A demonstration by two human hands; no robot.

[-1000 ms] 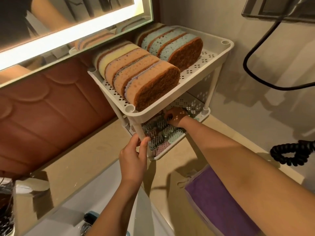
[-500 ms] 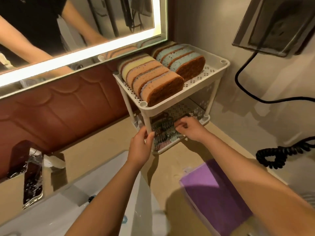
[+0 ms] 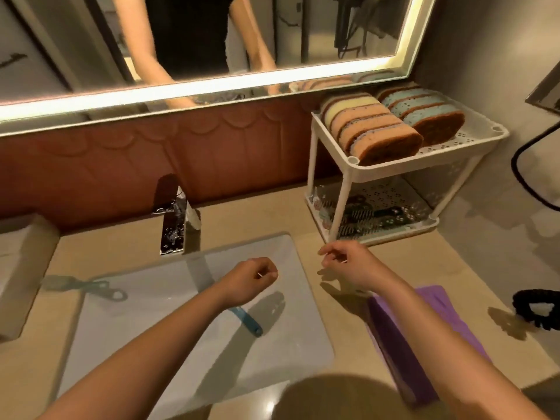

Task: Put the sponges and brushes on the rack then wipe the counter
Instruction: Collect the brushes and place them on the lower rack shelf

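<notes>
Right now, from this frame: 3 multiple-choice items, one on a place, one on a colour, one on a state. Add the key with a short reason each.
1. The purple cloth lies:
A. on the floor
B. on the counter, right of the sink
C. hung on the mirror frame

2. The brush handle in the middle of the sink is:
A. blue
B. red
C. yellow

3. The sponges on the top shelf of the rack:
A. lie flat in one stack
B. hang from hooks
C. stand on edge in rows

Key:
1 B, the cloth is spread flat on the counter beside the sink's right rim.
2 A, the handle shows plain blue against the pale basin.
3 C, the sponges are packed upright side by side in two rows.
</notes>
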